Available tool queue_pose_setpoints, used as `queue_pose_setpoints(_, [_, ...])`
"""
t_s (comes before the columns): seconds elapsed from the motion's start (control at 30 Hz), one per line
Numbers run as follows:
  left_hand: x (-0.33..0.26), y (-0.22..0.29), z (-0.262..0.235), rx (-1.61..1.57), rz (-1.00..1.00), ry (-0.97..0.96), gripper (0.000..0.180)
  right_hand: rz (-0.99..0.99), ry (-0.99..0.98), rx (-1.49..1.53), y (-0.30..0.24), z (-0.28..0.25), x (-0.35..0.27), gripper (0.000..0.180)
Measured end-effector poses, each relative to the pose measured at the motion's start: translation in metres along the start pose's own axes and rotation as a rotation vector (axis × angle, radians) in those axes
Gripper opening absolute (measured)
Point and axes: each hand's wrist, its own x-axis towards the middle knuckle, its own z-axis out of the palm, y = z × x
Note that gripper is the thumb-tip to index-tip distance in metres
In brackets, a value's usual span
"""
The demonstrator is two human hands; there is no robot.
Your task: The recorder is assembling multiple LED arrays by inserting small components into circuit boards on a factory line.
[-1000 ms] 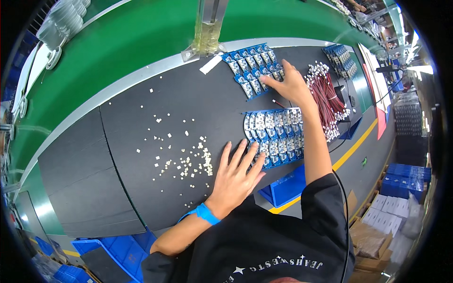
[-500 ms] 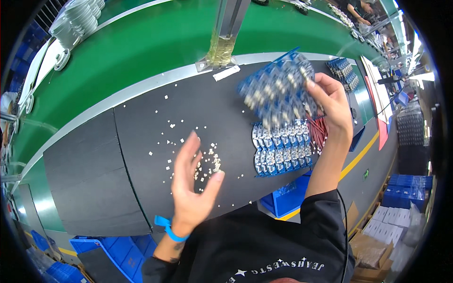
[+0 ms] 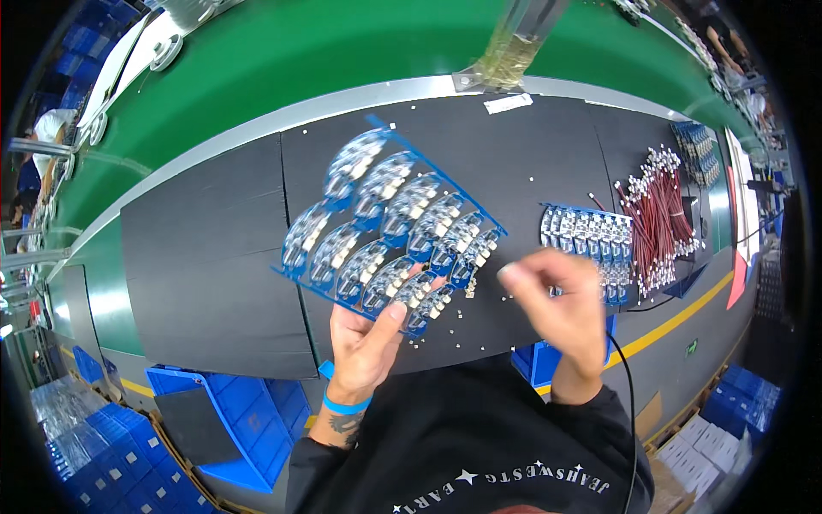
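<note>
A blue panel of circuit boards [image 3: 409,207], set in two rows with small white connectors, is held tilted over the dark mat. My left hand [image 3: 364,347] grips its lower edge, thumb on top and fingers underneath. Just right of the panel is my right hand [image 3: 561,300], blurred, with its fingers curled in and thumb close to them; whatever they hold cannot be made out. Small white pieces [image 3: 470,289] lie on the mat, partly hidden by the panel. Beyond my right hand lies another panel of boards [image 3: 586,227], partly covered by that hand.
Red wires with white plugs [image 3: 655,214] lie bundled at the right, and more board panels [image 3: 698,154] are stacked behind them. A metal post [image 3: 514,43] rises at the mat's far edge. Blue bins [image 3: 248,420] stand below the near edge.
The panel has passed from my right hand to my left and moved left over the mat. My left hand has closed on it. The view has shifted, showing more of the red wires.
</note>
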Motion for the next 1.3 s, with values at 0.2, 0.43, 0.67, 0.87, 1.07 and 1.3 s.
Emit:
queue_pose_setpoints(0.2, [-0.014, -0.018, -0.008, 0.126, 0.101, 0.071, 0.053, 0.150, -0.121, 0.365, 0.028, 0.059, -0.021, 0.014])
queue_pose_setpoints(0.43, [-0.017, -0.031, -0.004, 0.426, 0.282, 0.105, 0.055, 0.343, -0.249, 0.351, 0.018, 0.071, -0.013, 0.018])
queue_pose_setpoints(0.67, [-0.021, -0.039, -0.009, 0.967, 0.375, 0.127, 0.040, 0.000, -0.139, 0.042, 0.016, 0.074, -0.013, 0.020])
queue_pose_setpoints(0.87, [-0.019, -0.039, -0.008, 1.234, 0.458, 0.188, 0.027, 0.198, -0.226, 0.112, 0.013, 0.059, -0.007, 0.020])
queue_pose_setpoints(1.07, [-0.013, -0.035, -0.010, 0.628, 0.365, 0.183, 0.053, 0.123, -0.214, 0.134, 0.014, 0.061, -0.004, 0.020])
queue_pose_setpoints(1.3, [-0.019, -0.030, -0.020, 1.082, 0.458, -0.046, 0.046, 0.340, -0.311, 0.611, 0.020, 0.082, -0.003, 0.017])
